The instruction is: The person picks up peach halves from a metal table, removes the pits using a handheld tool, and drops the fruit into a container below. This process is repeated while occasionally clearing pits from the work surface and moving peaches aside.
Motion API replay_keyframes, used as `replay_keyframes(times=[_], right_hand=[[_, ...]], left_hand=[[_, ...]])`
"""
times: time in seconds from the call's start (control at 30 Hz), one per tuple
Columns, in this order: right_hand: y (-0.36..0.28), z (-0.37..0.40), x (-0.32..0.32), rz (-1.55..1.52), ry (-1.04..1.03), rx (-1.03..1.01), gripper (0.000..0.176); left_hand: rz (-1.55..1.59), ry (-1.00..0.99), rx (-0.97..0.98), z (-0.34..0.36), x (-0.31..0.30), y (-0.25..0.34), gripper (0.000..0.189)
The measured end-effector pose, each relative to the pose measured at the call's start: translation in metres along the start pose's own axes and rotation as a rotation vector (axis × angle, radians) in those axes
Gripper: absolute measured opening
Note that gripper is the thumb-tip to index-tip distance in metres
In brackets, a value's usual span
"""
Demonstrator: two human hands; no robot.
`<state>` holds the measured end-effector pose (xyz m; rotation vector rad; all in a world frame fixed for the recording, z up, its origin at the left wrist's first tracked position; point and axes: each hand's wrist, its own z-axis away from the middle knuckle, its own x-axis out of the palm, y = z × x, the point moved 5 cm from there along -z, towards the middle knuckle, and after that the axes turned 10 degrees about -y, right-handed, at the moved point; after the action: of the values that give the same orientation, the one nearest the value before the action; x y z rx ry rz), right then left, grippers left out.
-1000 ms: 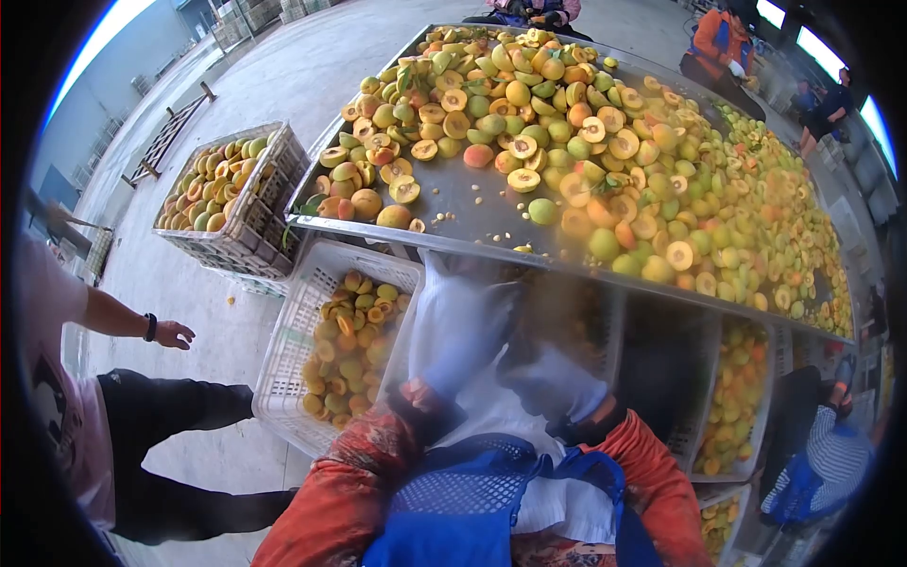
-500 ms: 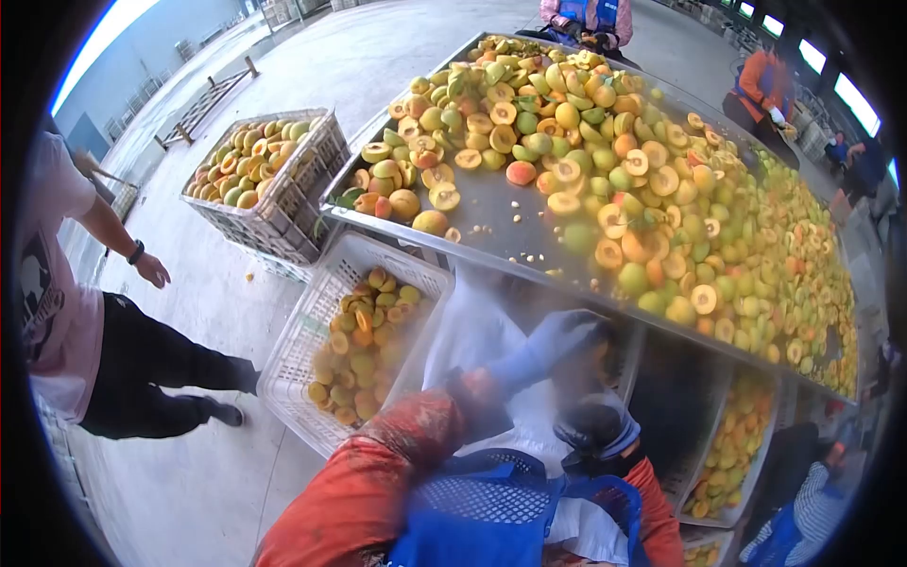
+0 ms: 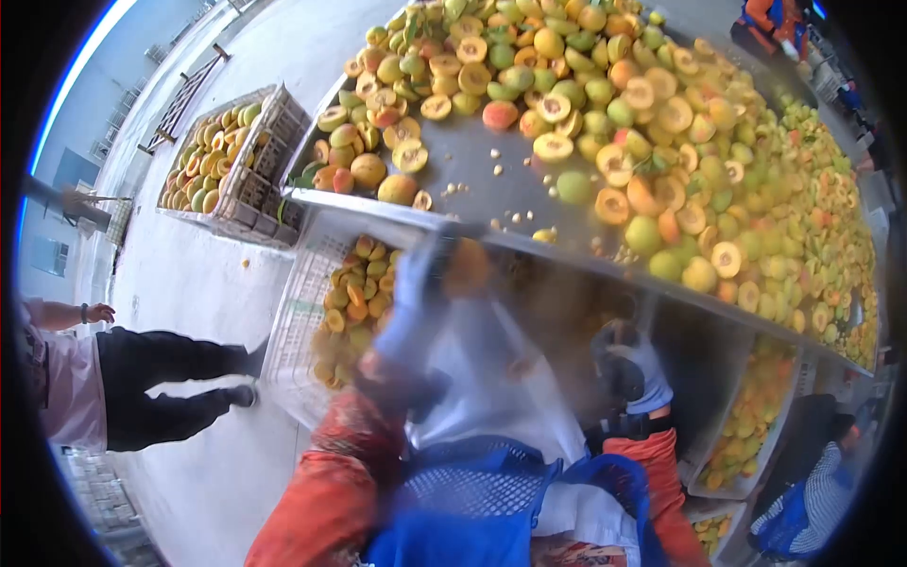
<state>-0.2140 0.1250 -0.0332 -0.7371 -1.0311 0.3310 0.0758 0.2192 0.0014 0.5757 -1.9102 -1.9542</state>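
While the left hand (image 3: pixel 418 288) is hovering by the table's near edge, an orange fruit piece (image 3: pixel 466 267) is showing just right of its fingers, touching or nearly so. More fruit (image 3: pixel 553 146) is lying on the metal table (image 3: pixel 453 170) beyond both hands, and a white crate (image 3: pixel 286 345) of fruit is sitting just left of the left hand. Blur is smearing that hand, so I cannot tell how far open it is or whether it is gripping the piece. Between the hands, a white apron (image 3: pixel 482 364) is blurring into the shadow under the table. Lower and to the right, the right hand (image 3: pixel 638 369) is hanging with its fingers looking partly bent; blur and dark glove fabric are obscuring them, and I cannot tell what they are holding.
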Motion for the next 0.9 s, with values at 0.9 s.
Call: replay_keyframes(times=[0.9], right_hand=[[-0.011,-0.030,0.038,1.285,0.215,-0.280,0.019]], left_hand=[[-0.092,-0.285,0.243,-0.059,-0.009,0.072,0.042]])
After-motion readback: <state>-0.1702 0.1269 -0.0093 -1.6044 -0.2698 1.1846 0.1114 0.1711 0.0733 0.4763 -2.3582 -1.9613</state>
